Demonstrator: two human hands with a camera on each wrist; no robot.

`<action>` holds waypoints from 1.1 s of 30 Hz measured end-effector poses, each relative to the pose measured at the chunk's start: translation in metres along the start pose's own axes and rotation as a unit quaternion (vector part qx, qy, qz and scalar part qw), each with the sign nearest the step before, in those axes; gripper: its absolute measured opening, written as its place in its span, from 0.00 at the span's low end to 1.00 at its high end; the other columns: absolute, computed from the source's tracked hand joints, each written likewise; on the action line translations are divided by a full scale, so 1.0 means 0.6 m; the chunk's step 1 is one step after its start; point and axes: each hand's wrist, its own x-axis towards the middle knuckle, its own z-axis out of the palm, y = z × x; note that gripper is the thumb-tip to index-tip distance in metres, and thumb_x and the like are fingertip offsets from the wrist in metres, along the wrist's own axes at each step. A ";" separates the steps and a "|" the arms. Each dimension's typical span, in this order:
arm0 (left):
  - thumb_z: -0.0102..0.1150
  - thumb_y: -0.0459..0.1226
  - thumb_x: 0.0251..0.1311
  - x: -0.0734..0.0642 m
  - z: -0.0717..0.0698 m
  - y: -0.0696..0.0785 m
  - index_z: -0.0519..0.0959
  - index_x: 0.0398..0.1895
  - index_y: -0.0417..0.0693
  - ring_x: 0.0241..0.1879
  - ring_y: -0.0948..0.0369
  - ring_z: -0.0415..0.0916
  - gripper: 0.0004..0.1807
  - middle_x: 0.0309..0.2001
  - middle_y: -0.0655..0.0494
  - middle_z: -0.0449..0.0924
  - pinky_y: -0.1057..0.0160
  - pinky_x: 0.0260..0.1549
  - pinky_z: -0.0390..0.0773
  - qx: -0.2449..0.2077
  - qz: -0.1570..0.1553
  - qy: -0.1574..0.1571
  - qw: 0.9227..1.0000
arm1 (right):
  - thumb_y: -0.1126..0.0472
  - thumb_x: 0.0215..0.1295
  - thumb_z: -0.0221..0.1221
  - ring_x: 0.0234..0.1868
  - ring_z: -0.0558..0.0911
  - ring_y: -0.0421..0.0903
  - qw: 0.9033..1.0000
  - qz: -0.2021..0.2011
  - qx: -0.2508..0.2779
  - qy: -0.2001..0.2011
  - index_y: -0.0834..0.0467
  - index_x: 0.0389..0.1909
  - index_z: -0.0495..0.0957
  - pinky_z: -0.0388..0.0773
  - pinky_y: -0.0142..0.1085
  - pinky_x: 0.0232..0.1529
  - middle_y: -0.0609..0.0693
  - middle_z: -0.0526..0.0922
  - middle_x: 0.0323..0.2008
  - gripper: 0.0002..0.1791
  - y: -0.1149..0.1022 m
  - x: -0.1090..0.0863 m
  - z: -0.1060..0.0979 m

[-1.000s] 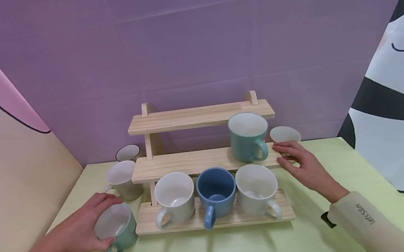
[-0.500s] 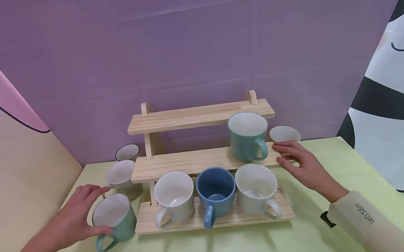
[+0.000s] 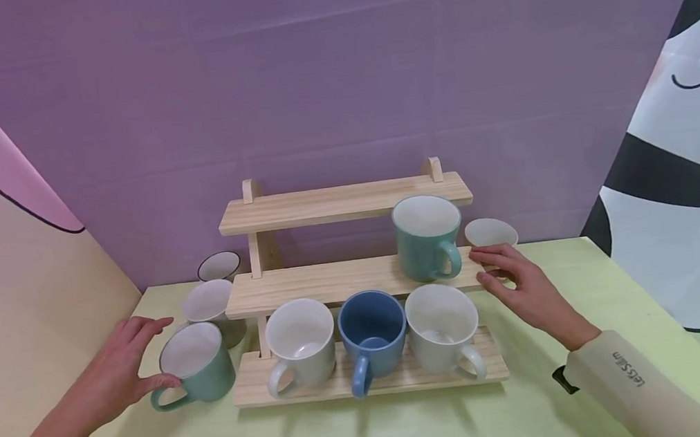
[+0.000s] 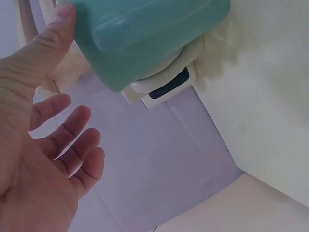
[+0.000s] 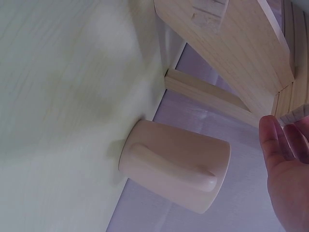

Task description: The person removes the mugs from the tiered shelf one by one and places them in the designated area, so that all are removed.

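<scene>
My left hand [image 3: 110,378] is beside a teal mug [image 3: 207,377] with a white inside, standing on the table left of the wooden shelf [image 3: 312,284]. Its thumb is at the mug's side near the handle, while the other fingers are spread away from the wall. In the left wrist view that teal mug [image 4: 145,43] fills the top, and the fingers are loosely bent around nothing. My right hand [image 3: 528,293] rests with its fingertips at the right end of the middle board. Another teal mug [image 3: 427,246] stands on that board, close to those fingers.
On the bottom board stand a white mug [image 3: 301,341], a blue mug [image 3: 372,331] and another white mug [image 3: 443,325]. Behind the left teal mug are a pale mug [image 3: 207,304] and a dark-rimmed mug [image 3: 219,264]. A pale mug [image 5: 174,164] stands behind the shelf's right end.
My left hand has loosened from the teal mug and drawn back leftward, fingers opening off the rim. The mug's handle has swung left. The right hand has stayed at the board's end.
</scene>
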 end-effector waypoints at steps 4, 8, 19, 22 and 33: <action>0.81 0.47 0.21 -0.002 -0.001 -0.003 0.72 0.54 0.38 0.46 0.53 0.65 0.49 0.43 0.52 0.71 0.55 0.40 0.67 0.003 -0.003 0.003 1.000 | 0.61 0.67 0.57 0.55 0.70 0.37 1.000 0.002 -0.001 -0.002 0.62 0.59 0.73 0.67 0.20 0.49 0.50 0.71 0.57 0.21 -0.005 0.001 0.000; 0.81 0.47 0.22 0.000 -0.003 -0.005 0.72 0.54 0.39 0.46 0.55 0.64 0.48 0.43 0.54 0.71 0.55 0.41 0.67 -0.003 0.001 -0.003 1.000 | 0.62 0.67 0.57 0.54 0.71 0.43 1.000 -0.001 0.003 0.000 0.62 0.59 0.73 0.67 0.20 0.49 0.51 0.71 0.57 0.21 -0.008 0.001 -0.001; 0.66 0.37 0.54 0.082 -0.002 0.052 0.75 0.52 0.39 0.49 0.53 0.67 0.22 0.48 0.51 0.73 0.52 0.46 0.70 -0.024 0.010 -0.033 0.999 | 0.61 0.67 0.57 0.55 0.71 0.42 1.000 0.003 -0.002 -0.001 0.62 0.59 0.73 0.67 0.20 0.49 0.51 0.71 0.57 0.21 -0.009 0.001 -0.002; 0.62 0.37 0.59 0.119 0.008 0.073 0.73 0.53 0.36 0.52 0.50 0.67 0.21 0.49 0.47 0.72 0.49 0.49 0.70 -0.039 -0.006 -0.059 0.997 | 0.61 0.67 0.57 0.54 0.71 0.46 1.000 0.002 -0.003 0.001 0.63 0.59 0.73 0.66 0.19 0.48 0.51 0.71 0.57 0.21 -0.007 -0.001 -0.004; 0.61 0.38 0.61 0.178 0.038 0.104 0.76 0.49 0.31 0.44 0.50 0.68 0.19 0.42 0.44 0.73 0.51 0.46 0.73 -0.028 -0.026 -0.100 0.994 | 0.62 0.66 0.58 0.53 0.73 0.44 1.000 -0.007 -0.006 0.001 0.62 0.58 0.74 0.68 0.20 0.48 0.51 0.71 0.57 0.20 -0.006 0.000 -0.002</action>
